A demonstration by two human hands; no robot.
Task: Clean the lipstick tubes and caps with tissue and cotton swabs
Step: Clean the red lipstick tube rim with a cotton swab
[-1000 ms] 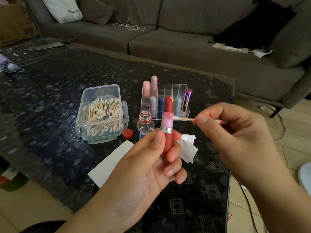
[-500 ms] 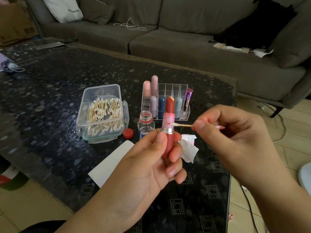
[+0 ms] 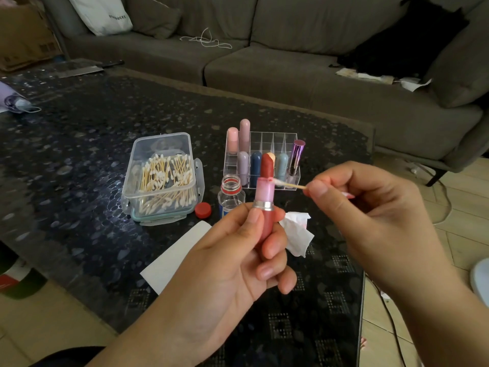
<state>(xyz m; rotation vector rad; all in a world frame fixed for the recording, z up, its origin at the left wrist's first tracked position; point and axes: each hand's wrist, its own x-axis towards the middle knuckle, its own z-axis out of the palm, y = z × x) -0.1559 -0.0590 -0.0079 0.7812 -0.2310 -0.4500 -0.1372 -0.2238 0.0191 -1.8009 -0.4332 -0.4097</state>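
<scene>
My left hand (image 3: 238, 263) grips an uncapped red lipstick tube (image 3: 265, 200) upright, its red bullet wound out above a pink inner sleeve and silver ring. My right hand (image 3: 370, 207) pinches a wooden cotton swab (image 3: 288, 184); the swab's tip touches the upper rim of the pink sleeve on its right side. A crumpled white tissue (image 3: 297, 233) lies on the table just behind the tube. A clear box of cotton swabs (image 3: 164, 178) stands open to the left.
A clear acrylic organizer (image 3: 275, 144) at the back holds several capped lipsticks. An open small bottle (image 3: 230, 193) and its red cap (image 3: 203, 210) stand between box and organizer. A white sheet (image 3: 174, 258) lies on the dark table (image 3: 79, 154). A grey sofa (image 3: 291, 62) is behind.
The swab tip slid along the pink sleeve, dipping lower and then rising to its top rim. Both hands stayed almost in place.
</scene>
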